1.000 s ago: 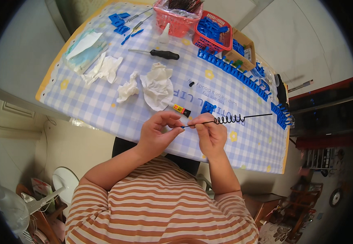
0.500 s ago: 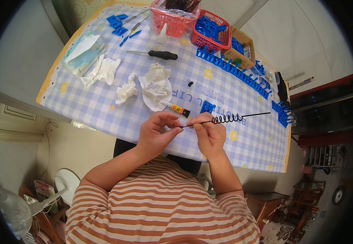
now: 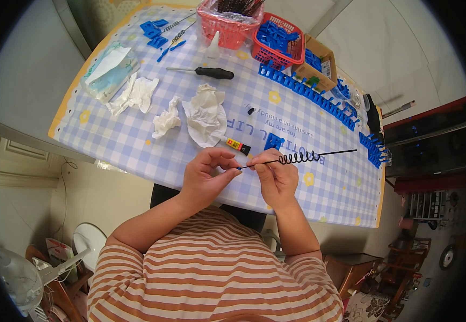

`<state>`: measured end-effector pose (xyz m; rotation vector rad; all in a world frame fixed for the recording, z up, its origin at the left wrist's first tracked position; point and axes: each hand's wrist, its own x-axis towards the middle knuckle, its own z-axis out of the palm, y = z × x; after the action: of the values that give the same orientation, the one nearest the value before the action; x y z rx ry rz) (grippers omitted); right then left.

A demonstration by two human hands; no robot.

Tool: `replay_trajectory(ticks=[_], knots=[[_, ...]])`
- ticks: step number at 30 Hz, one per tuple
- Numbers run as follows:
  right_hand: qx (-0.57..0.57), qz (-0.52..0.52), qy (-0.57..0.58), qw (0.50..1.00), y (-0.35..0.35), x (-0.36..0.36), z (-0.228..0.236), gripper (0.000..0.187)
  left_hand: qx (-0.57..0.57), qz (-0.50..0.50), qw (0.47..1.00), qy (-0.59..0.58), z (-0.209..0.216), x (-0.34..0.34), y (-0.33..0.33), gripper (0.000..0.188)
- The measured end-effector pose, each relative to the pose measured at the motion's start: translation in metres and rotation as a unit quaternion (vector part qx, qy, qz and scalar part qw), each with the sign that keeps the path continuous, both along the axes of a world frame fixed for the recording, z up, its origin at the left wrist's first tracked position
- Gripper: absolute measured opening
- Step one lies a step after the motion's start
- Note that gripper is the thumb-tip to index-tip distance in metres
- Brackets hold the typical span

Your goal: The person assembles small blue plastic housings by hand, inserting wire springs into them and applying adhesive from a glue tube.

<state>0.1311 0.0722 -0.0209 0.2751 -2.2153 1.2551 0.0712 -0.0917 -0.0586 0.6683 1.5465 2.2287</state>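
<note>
A black coiled wire [image 3: 299,157] with straight ends runs through the fingers of my right hand [image 3: 277,176], which pinches it just left of the coil. Its far end points right over the tablecloth. At the other end, thumb and fingers of my left hand [image 3: 210,175] close on a small blue piece [image 3: 239,168], mostly hidden by the fingertips, where the wire meets it. Just beyond my hands lie a small yellow and black glue tube [image 3: 237,145] and a blue plastic part [image 3: 274,141].
Crumpled tissues [image 3: 205,114] and a tissue pack [image 3: 112,72] lie left. A screwdriver [image 3: 214,72], white bottle [image 3: 213,47] and black cap [image 3: 251,111] are farther back. Red baskets [image 3: 279,56], a cardboard box [image 3: 325,80] and a row of blue parts [image 3: 308,92] line the far right side.
</note>
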Motion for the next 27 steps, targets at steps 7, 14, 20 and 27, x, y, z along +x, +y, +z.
replay_trajectory(ticks=[7, 14, 20, 27], knots=[[0.01, -0.002, 0.01, 1.0, 0.0007, 0.0, 0.0, 0.009, 0.003, 0.0, 1.0, 0.002, -0.0006, -0.0001, 0.0001, 0.035], [-0.018, 0.0, 0.002, 1.0, 0.0012, 0.0016, 0.0, 0.014, -0.015, -0.011, 1.0, -0.008, 0.0034, -0.0005, -0.0013, 0.038], [-0.105, -0.005, 0.012, 0.994, 0.0002, 0.0011, 0.0004, 0.005, 0.022, -0.02, 0.999, -0.018, 0.005, -0.0013, 0.0027, 0.04], [-0.191, -0.007, 0.023, 0.981, -0.0001, 0.0027, 0.0036, 0.014, 0.002, -0.02, 0.998, -0.053, 0.0072, -0.0008, -0.0013, 0.016]])
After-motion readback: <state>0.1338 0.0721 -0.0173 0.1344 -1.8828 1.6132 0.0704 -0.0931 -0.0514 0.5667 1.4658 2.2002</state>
